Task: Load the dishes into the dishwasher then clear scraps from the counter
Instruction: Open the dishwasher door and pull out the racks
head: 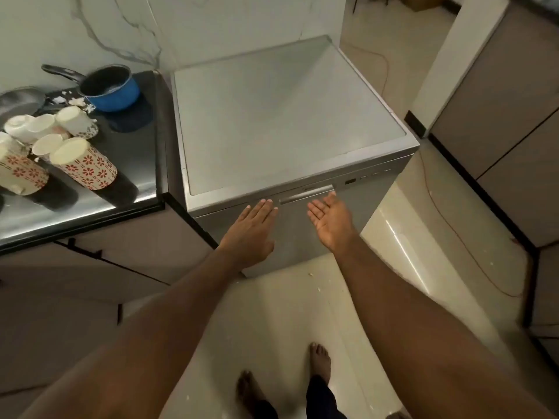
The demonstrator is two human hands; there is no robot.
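The dishwasher [281, 116] stood against the marble wall, just right of the counter [133, 152], with its door closed and its flat top bare. The recessed handle [307, 193] ran along the upper edge of the door front.

Left hand [252, 231]: palm down, fingers straight and close together, holding nothing. The fingertips lay at the top of the door, just left of the handle; whether they touched the panel could not be confirmed.

Right hand [331, 220]: palm turned up, fingers extended and slightly spread, holding nothing. The fingertips reached to just beneath the right end of the handle — not hooked into it.

The dishes were all on the counter, well apart from both hands. A blue saucepan [112, 86] with a dark interior stood near the wall, its handle pointing left. In front of it stood a cluster of upturned cups — two flower-patterned cups [86, 166] nearest the edge, plain white cups [45, 125] behind. A steel pan [18, 99] sat at the far left. Pale scraps [78, 101] lay between the saucepan and the cups.

A few crumbs [310, 274] were noted on the tiled floor [272, 313] by the dishwasher's base.
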